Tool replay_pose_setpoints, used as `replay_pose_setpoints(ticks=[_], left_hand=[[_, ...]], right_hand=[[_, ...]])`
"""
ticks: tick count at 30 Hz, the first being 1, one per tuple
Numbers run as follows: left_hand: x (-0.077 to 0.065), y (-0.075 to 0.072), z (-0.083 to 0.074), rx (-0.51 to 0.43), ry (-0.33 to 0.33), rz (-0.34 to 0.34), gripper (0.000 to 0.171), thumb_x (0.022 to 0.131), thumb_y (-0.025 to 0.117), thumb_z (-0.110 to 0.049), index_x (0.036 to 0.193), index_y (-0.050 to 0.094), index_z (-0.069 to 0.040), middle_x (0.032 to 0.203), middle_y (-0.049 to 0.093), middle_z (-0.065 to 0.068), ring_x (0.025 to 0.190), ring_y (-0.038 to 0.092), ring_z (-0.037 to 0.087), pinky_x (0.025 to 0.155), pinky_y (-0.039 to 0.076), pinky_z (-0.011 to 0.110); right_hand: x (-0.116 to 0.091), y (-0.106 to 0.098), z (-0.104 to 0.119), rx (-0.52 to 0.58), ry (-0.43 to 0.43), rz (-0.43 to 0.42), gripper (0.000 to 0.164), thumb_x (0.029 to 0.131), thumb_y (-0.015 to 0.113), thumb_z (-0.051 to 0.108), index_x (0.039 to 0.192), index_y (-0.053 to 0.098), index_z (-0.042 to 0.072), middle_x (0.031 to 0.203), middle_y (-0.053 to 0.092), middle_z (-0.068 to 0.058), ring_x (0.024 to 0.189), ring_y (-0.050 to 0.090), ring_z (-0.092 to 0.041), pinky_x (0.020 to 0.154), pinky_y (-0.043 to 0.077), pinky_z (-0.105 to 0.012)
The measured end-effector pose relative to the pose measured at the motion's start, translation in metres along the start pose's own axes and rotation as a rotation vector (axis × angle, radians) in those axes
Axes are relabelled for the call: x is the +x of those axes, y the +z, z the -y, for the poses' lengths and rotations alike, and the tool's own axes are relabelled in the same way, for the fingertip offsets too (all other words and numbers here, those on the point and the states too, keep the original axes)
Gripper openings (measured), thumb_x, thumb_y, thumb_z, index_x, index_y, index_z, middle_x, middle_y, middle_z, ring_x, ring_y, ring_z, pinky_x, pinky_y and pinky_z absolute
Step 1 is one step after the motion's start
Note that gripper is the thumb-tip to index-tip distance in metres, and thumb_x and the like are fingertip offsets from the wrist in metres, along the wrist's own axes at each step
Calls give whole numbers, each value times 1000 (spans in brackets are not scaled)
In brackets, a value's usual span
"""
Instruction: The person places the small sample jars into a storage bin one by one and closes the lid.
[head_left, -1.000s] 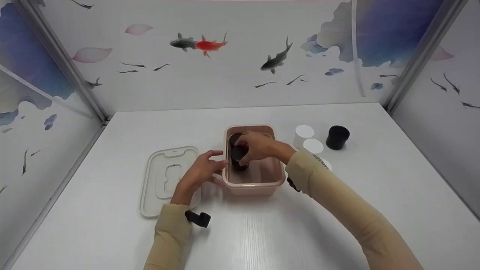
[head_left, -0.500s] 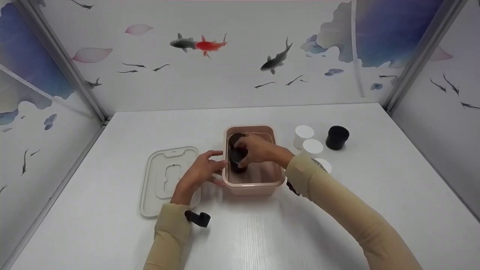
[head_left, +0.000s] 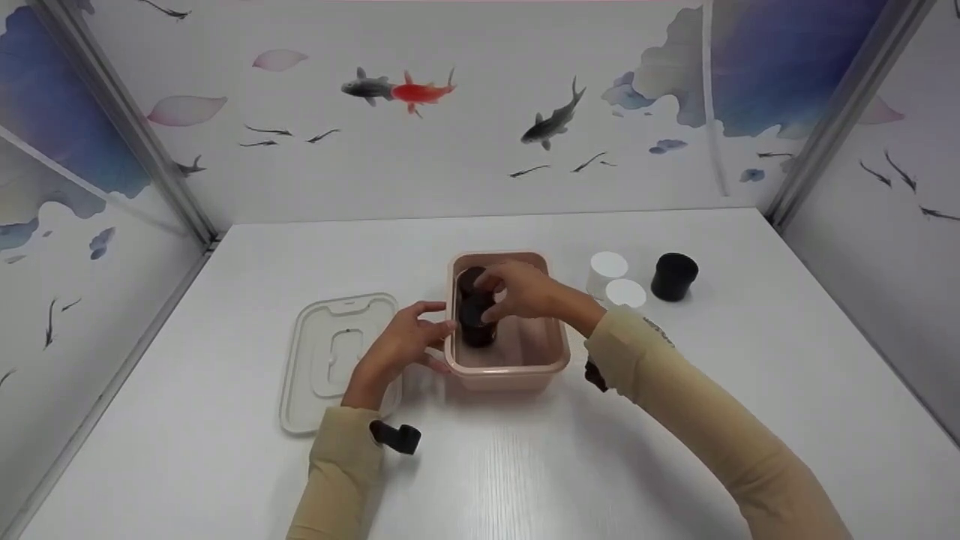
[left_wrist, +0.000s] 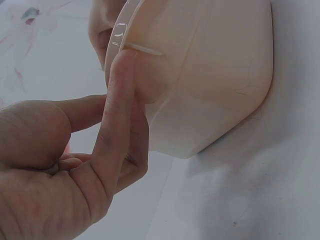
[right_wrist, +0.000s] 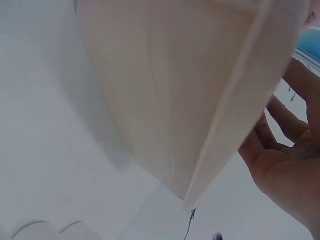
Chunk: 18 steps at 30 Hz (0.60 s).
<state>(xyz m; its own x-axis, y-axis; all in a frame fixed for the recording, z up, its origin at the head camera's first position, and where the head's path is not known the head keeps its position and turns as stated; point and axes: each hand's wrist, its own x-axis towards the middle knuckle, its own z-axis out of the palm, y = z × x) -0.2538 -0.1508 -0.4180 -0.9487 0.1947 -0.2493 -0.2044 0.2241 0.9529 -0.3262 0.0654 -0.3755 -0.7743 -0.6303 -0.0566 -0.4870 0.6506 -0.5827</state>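
Note:
A pink plastic storage box (head_left: 508, 370) stands uncovered mid-table. Inside, along its left wall, are two black cylindrical jars, the front jar (head_left: 478, 330) and the back jar (head_left: 471, 277). My right hand (head_left: 529, 292) is over the box, with thumb and fingers spread apart at the top of the front jar. In the right wrist view that hand (left_wrist: 115, 125) is not shown; the box wall (right_wrist: 150, 85) hides its fingertips. My left hand (head_left: 405, 337) rests against the box's left side, fingers fairly straight at the rim (left_wrist: 117, 40).
A pale grey lid (head_left: 304, 367) lies on the table left of the box, partly under the left forearm. Two white jars (head_left: 625, 293) and a black jar (head_left: 674, 277) stand to the right. The right sleeve (head_left: 675, 375) crosses the table there.
My right hand has shifted slightly up and to the right, its thumb coming away from the front jar's side. The right sleeve now covers a third white jar. My left hand has stayed put.

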Motion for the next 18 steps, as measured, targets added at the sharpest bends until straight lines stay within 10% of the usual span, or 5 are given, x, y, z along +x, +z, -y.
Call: replay_pose_setpoints(ticks=[18], left_hand=[[2,1,1,4,-2,-10,57,100,62,-18,151,39,-4,124,66,28,106,70,34,64,66,35]], right_hand=[[-44,-31,-26,342,-22,-252,37,94,71,19,128,66,7,128,66,-16,117,63,-26,97,59,-39]])
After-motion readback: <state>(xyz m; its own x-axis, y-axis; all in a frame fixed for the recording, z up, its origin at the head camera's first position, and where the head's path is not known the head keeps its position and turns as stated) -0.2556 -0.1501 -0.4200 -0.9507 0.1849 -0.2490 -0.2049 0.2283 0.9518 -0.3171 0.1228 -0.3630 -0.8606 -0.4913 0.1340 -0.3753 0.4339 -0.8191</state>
